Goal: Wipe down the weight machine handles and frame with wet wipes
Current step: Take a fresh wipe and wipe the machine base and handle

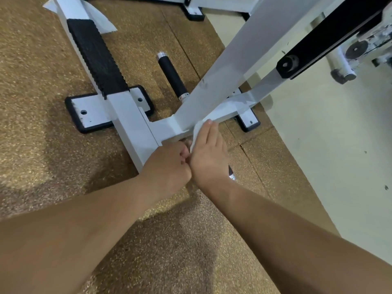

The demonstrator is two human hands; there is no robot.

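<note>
While pressing crumpled white wipe (pixel 196 132) onto smooth square frame (pixel 222 81) with flat right hand (pixel 209 154), curls left hand (pixel 167 164) beside; cannot tell around what.

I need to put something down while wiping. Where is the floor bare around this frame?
Bare floor lies left of the black tread plate and its foot plate. More lies nearer you than the left hand and right hand. Crowded: the wedge between tread plate and slanted beam, holding the black handle, and the joint where the right hand presses the wipe.

Dim warm light, soft shadows, slight blur, wide-angle edge distortion.
</note>
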